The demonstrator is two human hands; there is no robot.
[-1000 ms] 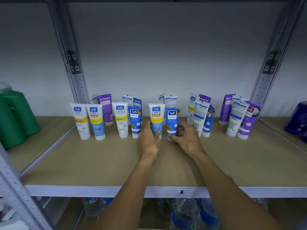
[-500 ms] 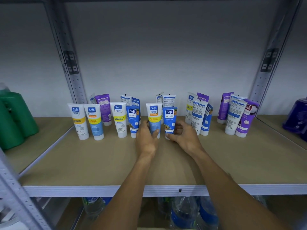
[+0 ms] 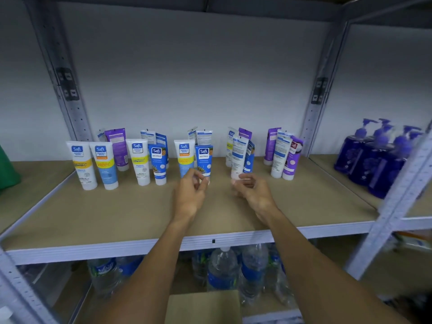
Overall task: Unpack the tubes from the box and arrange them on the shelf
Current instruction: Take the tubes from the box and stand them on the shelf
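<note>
At lower centre, above a brown cardboard box [image 3: 203, 305], the left hand [image 3: 189, 195] and right hand [image 3: 253, 195] hover loosely curled, grasping nothing, over the matte tan shelf [image 3: 117, 213], beyond which glossy flat-crimped tubes [image 3: 138, 160] labelled "Safi" stand upright, caps down, across mid-frame.

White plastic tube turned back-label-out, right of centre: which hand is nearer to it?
Right. The right hand is just in front of the white plastic tube, at its base; the left hand is further left, before the blue plastic tube.
</note>
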